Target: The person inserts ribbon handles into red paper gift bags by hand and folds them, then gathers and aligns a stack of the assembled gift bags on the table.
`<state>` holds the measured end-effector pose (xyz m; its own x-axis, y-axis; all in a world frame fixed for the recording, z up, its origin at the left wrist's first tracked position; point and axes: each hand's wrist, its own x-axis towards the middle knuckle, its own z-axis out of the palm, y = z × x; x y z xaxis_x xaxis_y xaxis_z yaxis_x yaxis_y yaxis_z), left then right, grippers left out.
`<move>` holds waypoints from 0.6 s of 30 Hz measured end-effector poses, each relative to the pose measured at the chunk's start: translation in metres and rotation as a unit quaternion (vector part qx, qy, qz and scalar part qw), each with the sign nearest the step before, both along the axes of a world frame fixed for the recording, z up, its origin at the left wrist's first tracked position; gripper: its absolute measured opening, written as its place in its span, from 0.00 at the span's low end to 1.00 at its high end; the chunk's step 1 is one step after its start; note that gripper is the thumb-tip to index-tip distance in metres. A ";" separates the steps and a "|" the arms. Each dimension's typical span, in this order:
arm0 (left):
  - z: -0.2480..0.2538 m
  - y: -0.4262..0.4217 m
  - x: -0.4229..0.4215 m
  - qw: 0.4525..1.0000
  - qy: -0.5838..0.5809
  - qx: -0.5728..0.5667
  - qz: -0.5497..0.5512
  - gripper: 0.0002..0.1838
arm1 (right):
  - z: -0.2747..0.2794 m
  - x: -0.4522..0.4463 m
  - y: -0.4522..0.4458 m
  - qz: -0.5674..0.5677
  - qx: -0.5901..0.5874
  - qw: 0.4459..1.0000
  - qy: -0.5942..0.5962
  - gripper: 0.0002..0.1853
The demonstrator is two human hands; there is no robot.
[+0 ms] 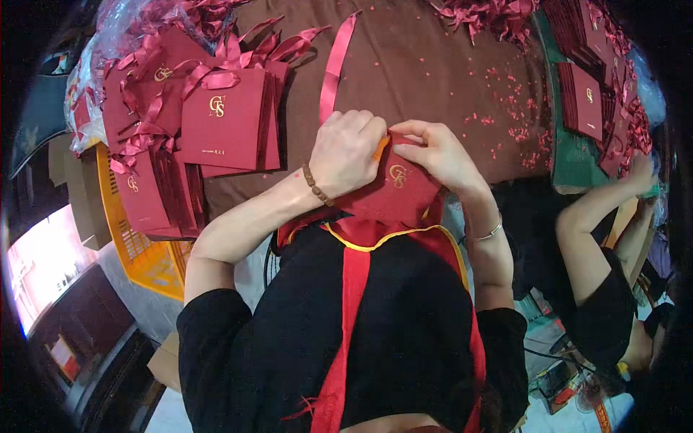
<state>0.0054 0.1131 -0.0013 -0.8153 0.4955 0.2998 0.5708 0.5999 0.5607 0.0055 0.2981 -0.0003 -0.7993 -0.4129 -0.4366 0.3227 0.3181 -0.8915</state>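
Note:
A dark red paper gift bag (406, 189) with a gold monogram is held at the brown cloth's near edge, against my front. My right hand (439, 155) pinches its top edge between thumb and fingers. At the bag's upper left corner my left hand (349, 150) is closed in a fist. A small orange piece (381, 149) shows between this fist and the bag; its kind is mostly hidden. From behind the left knuckles a pink ribbon (338, 65) runs away across the cloth. What lies inside the left fingers is hidden.
Stacks of red gift bags (227, 119) with ribbon handles stand left, beside a yellow plastic crate (155, 263). More bags (580, 101) lie on a green surface (567, 162) at right. Small red scraps (523, 135) dot the brown cloth (433, 79). A co-worker's arm (599, 206) reaches in at right.

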 end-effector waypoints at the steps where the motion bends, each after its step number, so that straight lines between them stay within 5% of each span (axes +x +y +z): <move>1: 0.001 0.001 0.001 0.999 0.036 -0.021 0.003 0.06 | 0.002 0.002 -0.001 -0.012 -0.009 1.000 -0.007 0.16; 5: -0.002 0.001 0.000 0.997 0.068 -0.017 -0.013 0.06 | 0.002 0.002 -0.001 -0.009 0.002 1.000 0.011 0.16; 8: -0.009 -0.006 -0.003 0.999 -0.023 0.031 -0.015 0.06 | 0.000 0.004 -0.001 -0.014 -0.008 1.000 0.006 0.16; 12: -0.006 -0.001 0.006 0.996 0.083 -0.033 -0.023 0.07 | -0.001 0.006 -0.006 -0.018 -0.024 1.000 0.001 0.15; 18: -0.001 -0.008 0.007 0.994 0.067 -0.053 -0.075 0.08 | 0.005 0.007 -0.005 -0.012 0.034 0.998 0.059 0.17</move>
